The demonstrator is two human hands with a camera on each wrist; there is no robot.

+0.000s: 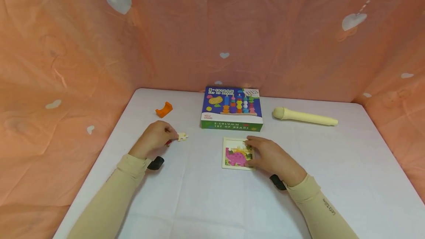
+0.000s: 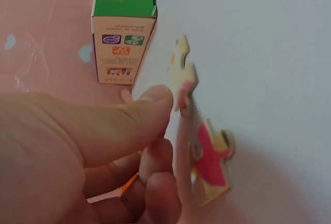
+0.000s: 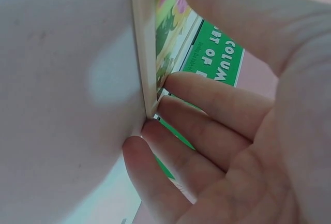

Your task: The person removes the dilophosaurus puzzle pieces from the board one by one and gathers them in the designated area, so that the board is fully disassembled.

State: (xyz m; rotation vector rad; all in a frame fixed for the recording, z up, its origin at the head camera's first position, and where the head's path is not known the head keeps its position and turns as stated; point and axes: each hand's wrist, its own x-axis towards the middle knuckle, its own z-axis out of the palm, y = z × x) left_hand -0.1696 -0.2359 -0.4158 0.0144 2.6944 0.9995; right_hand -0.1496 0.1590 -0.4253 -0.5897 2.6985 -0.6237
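Observation:
My left hand (image 1: 156, 135) pinches a pale jigsaw puzzle piece (image 1: 182, 136) between thumb and index finger. Up close in the left wrist view, that piece (image 2: 182, 76) shows a bit of pink on its edge. A second piece (image 2: 213, 157), pink and cream, lies on the table just below the fingers; the hand mostly covers it in the head view. The right hand (image 1: 270, 156) lies along the right side of a square puzzle tray (image 1: 224, 154), its thumb and fingertips touching the tray and the pieces in it. Inside, a pink animal picture is partly put together, with a pale gap at the top.
Behind the tray stands a bead set box (image 1: 232, 108). An orange curved block (image 1: 164, 110) sits beyond the left hand. To the back right lies a cream microphone-shaped object (image 1: 305, 116). An orange curtain (image 1: 212, 28) with hearts hangs around the white table (image 1: 199, 202).

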